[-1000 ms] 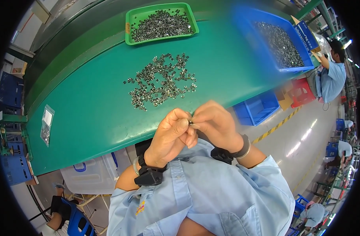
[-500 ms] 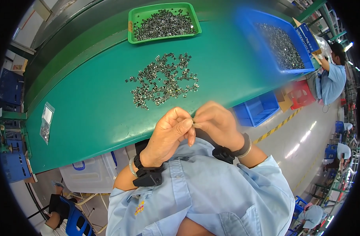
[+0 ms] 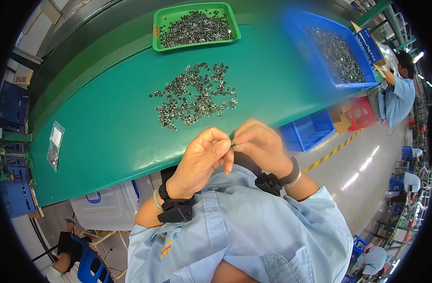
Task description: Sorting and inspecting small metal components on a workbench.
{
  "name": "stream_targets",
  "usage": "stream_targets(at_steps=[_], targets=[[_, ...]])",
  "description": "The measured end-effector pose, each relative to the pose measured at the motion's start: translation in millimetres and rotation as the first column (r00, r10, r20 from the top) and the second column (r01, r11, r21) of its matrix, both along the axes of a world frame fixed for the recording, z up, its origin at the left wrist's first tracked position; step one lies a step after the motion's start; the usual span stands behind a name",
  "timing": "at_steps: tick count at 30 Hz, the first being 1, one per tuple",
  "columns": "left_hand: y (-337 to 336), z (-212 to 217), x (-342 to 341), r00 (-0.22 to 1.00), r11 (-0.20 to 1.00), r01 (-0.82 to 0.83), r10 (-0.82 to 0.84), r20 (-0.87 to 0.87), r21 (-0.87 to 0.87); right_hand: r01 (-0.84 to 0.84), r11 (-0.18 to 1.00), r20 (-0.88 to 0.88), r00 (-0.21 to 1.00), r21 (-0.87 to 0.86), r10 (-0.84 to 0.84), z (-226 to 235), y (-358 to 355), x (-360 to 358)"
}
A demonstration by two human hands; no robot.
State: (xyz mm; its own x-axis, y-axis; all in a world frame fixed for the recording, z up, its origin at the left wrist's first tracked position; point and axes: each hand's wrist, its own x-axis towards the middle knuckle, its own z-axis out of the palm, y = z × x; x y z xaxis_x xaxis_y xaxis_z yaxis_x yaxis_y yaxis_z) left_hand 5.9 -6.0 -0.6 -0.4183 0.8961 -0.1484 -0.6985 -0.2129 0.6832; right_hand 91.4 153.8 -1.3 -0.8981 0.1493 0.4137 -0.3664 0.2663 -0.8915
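My left hand (image 3: 204,158) and my right hand (image 3: 261,146) meet at the near edge of the green work table. Thumb and fingertips of both are pinched on one small dark metal part (image 3: 233,145), mostly covered by the fingers. Just beyond my hands, a loose pile of small shiny metal parts (image 3: 192,96) is spread on the tabletop. Behind it stands a green tray (image 3: 155,42) heaped with similar little parts. On the right, a blue bin (image 3: 296,35) holds a large mass of small metal pieces; its left side is blurred.
A clear plastic bag (image 3: 55,146) of small parts lies at the table's left. Below the table edge are a translucent storage box (image 3: 107,210) and an empty-looking blue crate (image 3: 310,129). A co-worker in blue (image 3: 398,96) is near a red stool (image 3: 360,114) at right.
Both hands stay pinched together in nearly the same place. The dark part between the fingertips shows more plainly now, and my right fingers have shifted slightly.
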Motion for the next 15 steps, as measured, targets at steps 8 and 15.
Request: stream_targets(at_steps=[8,15], targets=[[-0.8,1.1,2.9,0.999,0.999,-0.031,0.031,-0.020,-0.017,0.014,1.000,0.014,1.000,0.002,-0.014,-2.3,-0.2,-0.2],[-1.4,-2.5,3.8,0.999,0.999,-0.048,0.048,-0.012,-0.024,0.059,0.998,0.024,0.998,0.005,-0.059,-3.2,-3.3,0.2]])
